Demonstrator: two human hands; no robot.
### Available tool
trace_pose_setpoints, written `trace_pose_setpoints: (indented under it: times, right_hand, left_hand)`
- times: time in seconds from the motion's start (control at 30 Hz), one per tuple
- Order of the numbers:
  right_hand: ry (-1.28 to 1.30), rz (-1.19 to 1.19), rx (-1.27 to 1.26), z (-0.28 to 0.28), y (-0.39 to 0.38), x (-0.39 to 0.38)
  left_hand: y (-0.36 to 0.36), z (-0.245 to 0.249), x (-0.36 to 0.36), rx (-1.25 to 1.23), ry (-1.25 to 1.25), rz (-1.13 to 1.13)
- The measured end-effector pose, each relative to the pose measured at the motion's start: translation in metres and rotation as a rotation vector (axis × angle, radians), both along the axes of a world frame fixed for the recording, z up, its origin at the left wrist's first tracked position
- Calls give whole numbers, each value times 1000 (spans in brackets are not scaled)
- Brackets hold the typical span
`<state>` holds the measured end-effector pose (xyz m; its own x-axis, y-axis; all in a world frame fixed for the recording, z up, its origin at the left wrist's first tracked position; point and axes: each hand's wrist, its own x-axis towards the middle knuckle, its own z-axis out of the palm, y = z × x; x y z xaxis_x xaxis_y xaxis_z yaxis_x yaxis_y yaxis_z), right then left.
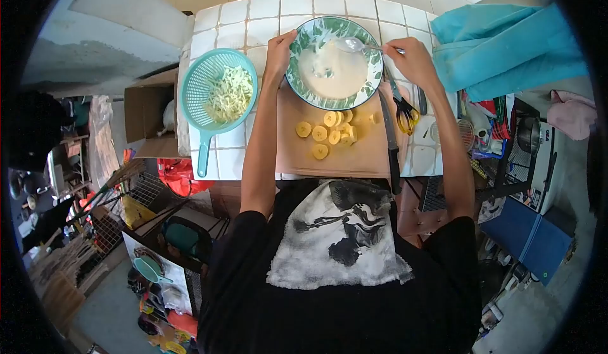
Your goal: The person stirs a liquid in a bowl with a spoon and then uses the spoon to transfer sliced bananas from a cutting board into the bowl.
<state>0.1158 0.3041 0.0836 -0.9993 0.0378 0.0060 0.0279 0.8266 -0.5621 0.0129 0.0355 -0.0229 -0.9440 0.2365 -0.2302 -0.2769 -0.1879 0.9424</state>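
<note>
A green-and-white patterned bowl (297,78) holds a pale, creamy batter (335,75). My left hand (278,53) grips its left rim, fingers closed around the edge. In my right hand (410,59) is the handle of a metal spoon (349,44), whose head rests at the batter's upper edge inside the bowl. Below the bowl lies a wooden cutting board (291,158) with several round banana slices (320,151) on it. Along the board's right side lies a knife (393,154) with a black handle.
A turquoise colander (204,129) with shredded cabbage (231,94) stands left on the white tiled table (231,164). Scissors (404,110) with black and yellow handles lie right of the knife. A turquoise cloth (500,47) covers the right side. A cardboard box (149,116) sits beyond the left edge.
</note>
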Motion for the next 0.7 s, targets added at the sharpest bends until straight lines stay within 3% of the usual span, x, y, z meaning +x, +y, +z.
trace_pose_setpoints:
  times: [0.17,0.23,0.3,0.37,0.5,0.7]
  right_hand:
    - [-146,-22,-56,-28,-3,-5]
    - [-291,77,-103,-25,6,4]
    - [-286,56,-179,-24,8,7]
    - [-106,11,-204,-21,11,5]
    - [-146,-56,-195,-25,7,-9]
    - [-272,60,-208,-24,10,6]
  left_hand:
    - [-2,7,4,-60,12,12]
    - [-1,8,5,-56,22,33]
    - [0,10,4,-52,23,14]
    - [0,13,5,-52,23,14]
    - [-1,4,2,-23,24,-3]
    - [-1,5,3,-75,37,-16]
